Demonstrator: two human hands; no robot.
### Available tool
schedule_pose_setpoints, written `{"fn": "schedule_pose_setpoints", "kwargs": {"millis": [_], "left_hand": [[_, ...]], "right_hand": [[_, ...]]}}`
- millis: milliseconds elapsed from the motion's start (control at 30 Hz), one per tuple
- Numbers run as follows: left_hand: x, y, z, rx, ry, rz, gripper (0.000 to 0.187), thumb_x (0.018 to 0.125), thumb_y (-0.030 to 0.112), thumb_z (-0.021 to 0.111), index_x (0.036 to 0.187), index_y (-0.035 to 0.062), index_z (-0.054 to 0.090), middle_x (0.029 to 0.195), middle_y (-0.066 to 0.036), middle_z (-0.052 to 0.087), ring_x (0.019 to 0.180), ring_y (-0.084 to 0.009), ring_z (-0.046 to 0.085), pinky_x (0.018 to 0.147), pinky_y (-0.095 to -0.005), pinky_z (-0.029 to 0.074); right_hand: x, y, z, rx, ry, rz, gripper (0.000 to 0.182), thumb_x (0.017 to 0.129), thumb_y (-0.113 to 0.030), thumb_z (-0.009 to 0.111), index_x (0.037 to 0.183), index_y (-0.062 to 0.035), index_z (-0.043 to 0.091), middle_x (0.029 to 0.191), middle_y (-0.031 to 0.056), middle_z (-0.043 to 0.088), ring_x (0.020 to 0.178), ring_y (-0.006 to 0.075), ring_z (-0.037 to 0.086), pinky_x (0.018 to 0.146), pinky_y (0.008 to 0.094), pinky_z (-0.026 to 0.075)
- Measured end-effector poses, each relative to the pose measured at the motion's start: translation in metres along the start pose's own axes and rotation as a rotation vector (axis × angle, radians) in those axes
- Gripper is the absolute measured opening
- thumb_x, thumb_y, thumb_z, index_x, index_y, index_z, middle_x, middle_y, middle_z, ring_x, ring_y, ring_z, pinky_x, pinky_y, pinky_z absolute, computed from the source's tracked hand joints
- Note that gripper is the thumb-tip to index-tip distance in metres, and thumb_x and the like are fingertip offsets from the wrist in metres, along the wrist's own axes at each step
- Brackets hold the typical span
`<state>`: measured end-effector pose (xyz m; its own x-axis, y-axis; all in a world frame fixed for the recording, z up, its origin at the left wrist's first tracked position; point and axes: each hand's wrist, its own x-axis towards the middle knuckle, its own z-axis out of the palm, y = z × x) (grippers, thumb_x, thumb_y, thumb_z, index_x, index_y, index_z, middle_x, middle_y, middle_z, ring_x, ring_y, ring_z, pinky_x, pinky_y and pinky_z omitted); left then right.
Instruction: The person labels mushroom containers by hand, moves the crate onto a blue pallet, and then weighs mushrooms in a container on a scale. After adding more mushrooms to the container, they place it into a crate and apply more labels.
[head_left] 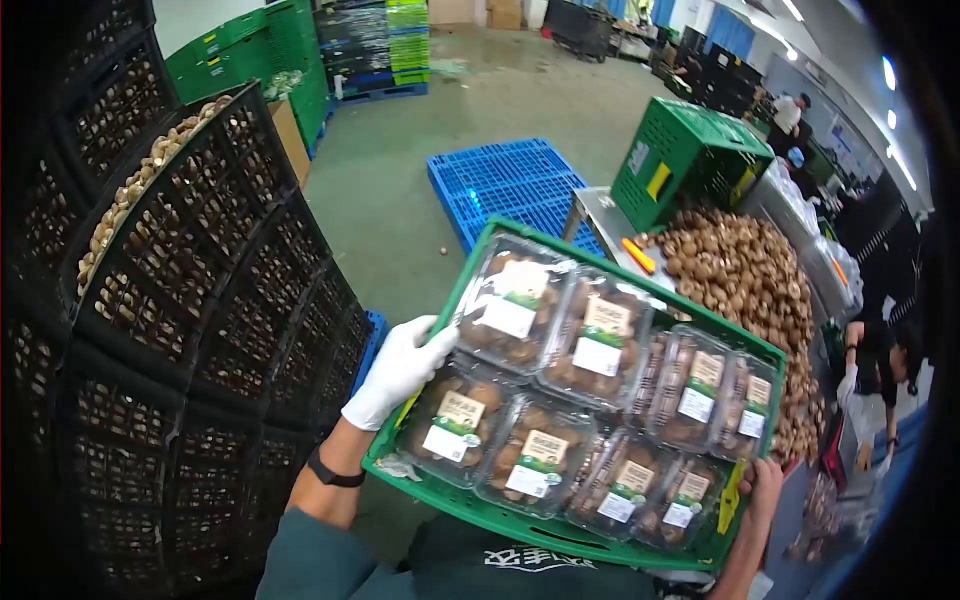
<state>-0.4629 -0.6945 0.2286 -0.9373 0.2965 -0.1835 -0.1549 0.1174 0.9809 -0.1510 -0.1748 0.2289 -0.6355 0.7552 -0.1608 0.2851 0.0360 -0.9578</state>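
A green plastic crate [745, 345] is held up in front of my body, tilted, with a hand at each short end. Inside lie several clear plastic packs of mushrooms [543, 462], each with a printed label. My left hand [400, 372], in a white glove, grips the crate's left end, thumb over the rim. My right hand [765, 492] looks bare and wraps round the right end beside a yellow tag [733, 497]; some of its fingers are hidden behind the crate wall.
Tall stacked black crates [200, 260] full of mushrooms stand close at left. A blue pallet [500, 175] lies on the floor ahead. Loose mushrooms [745, 285] are heaped on a table at right, near a tipped green crate [690, 160]. A co-worker [880, 365] bends over at far right.
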Motion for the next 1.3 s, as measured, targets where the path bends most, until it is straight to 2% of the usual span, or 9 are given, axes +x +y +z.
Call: {"fn": "schedule_pose_setpoints", "kwargs": {"millis": [33, 133, 333, 467, 767, 1000, 1233, 1267, 1300], "left_hand": [[0.007, -0.01, -0.012, 0.069, 0.043, -0.024, 0.031, 0.099, 0.027, 0.056, 0.114, 0.0007, 0.064, 0.07, 0.005, 0.052, 0.057, -0.0035, 0.045, 0.053, -0.0203, 0.039], [0.044, -0.049, -0.052, 0.015, 0.19, -0.004, 0.023, 0.096, 0.025, 0.061, 0.096, 0.0024, 0.065, 0.066, 0.005, 0.053, 0.056, -0.0029, 0.045, 0.049, -0.0219, 0.035], [0.16, -0.105, -0.115, 0.242, 0.411, -0.125, 0.029, 0.093, 0.029, 0.066, 0.087, -0.0001, 0.066, 0.069, 0.0, 0.058, 0.065, -0.0066, 0.05, 0.056, -0.0269, 0.041], [0.24, -0.107, -0.146, 0.198, 0.523, -0.17, 0.033, 0.095, 0.029, 0.065, 0.085, -0.0023, 0.067, 0.072, 0.002, 0.058, 0.067, -0.0059, 0.047, 0.056, -0.0271, 0.037], [0.411, -0.153, -0.248, 0.135, 0.632, -0.356, 0.057, 0.098, 0.052, 0.052, 0.066, 0.0048, 0.06, 0.054, 0.001, 0.048, 0.045, -0.0094, 0.042, 0.043, -0.0286, 0.03], [0.584, -0.195, -0.322, 0.217, 0.609, -0.291, 0.062, 0.095, 0.057, 0.054, 0.061, 0.0053, 0.056, 0.05, -0.001, 0.048, 0.041, -0.0118, 0.043, 0.04, -0.03, 0.032], [0.755, -0.173, -0.356, 0.422, 0.417, -0.118, 0.064, 0.1, 0.048, 0.049, 0.068, -0.0048, 0.067, 0.053, -0.008, 0.058, 0.05, -0.0175, 0.051, 0.051, -0.0394, 0.039], [0.771, -0.159, -0.351, 0.428, 0.395, -0.09, 0.064, 0.1, 0.048, 0.049, 0.068, -0.0051, 0.067, 0.054, -0.009, 0.059, 0.05, -0.0181, 0.05, 0.052, -0.0396, 0.039], [0.791, -0.15, -0.346, 0.472, 0.429, -0.052, 0.064, 0.1, 0.048, 0.049, 0.067, -0.0045, 0.065, 0.054, -0.009, 0.057, 0.049, -0.0192, 0.048, 0.052, -0.0406, 0.039]], "right_hand": [[0.027, 0.004, 0.025, 0.002, 0.003, -0.001, 0.011, 0.092, -0.013, 0.055, 0.081, -0.0085, 0.053, 0.062, -0.0037, 0.043, 0.05, 0.0054, 0.04, 0.041, 0.0209, 0.029], [0.087, 0.006, 0.111, 0.017, -0.086, 0.021, 0.011, 0.091, -0.009, 0.052, 0.08, -0.0074, 0.054, 0.062, -0.0035, 0.044, 0.049, 0.0055, 0.039, 0.042, 0.0217, 0.028], [0.156, 0.014, 0.276, 0.02, -0.111, 0.107, 0.013, 0.09, -0.009, 0.054, 0.078, -0.0061, 0.055, 0.059, -0.0053, 0.044, 0.047, 0.0059, 0.04, 0.043, 0.0229, 0.029], [0.197, 0.014, 0.365, -0.102, -0.117, 0.104, 0.019, 0.088, -0.013, 0.059, 0.072, -0.0026, 0.057, 0.059, -0.0026, 0.049, 0.05, 0.0066, 0.042, 0.046, 0.0269, 0.031], [0.27, -0.015, 0.516, -0.239, -0.142, 0.037, 0.023, 0.088, -0.015, 0.058, 0.087, 0.0073, 0.063, 0.065, 0.0048, 0.057, 0.063, 0.0116, 0.053, 0.057, 0.0314, 0.043], [0.307, -0.026, 0.644, -0.238, -0.015, 0.083, 0.027, 0.085, -0.017, 0.059, 0.087, 0.0098, 0.064, 0.068, 0.0129, 0.061, 0.065, 0.0157, 0.056, 0.061, 0.0355, 0.046], [0.352, -0.013, 0.725, -0.326, 0.115, 0.173, 0.033, 0.083, -0.025, 0.06, 0.09, 0.0067, 0.064, 0.079, 0.0258, 0.066, 0.078, 0.0375, 0.067, 0.073, 0.0437, 0.05], [0.362, -0.002, 0.734, -0.321, 0.139, 0.132, 0.025, 0.087, -0.021, 0.06, 0.086, 0.0038, 0.064, 0.066, 0.007, 0.06, 0.059, 0.0147, 0.056, 0.054, 0.033, 0.044], [0.368, -0.002, 0.743, -0.314, 0.176, 0.148, 0.024, 0.087, -0.02, 0.059, 0.087, 0.0033, 0.064, 0.066, 0.0068, 0.059, 0.058, 0.0146, 0.055, 0.053, 0.033, 0.044]]}}
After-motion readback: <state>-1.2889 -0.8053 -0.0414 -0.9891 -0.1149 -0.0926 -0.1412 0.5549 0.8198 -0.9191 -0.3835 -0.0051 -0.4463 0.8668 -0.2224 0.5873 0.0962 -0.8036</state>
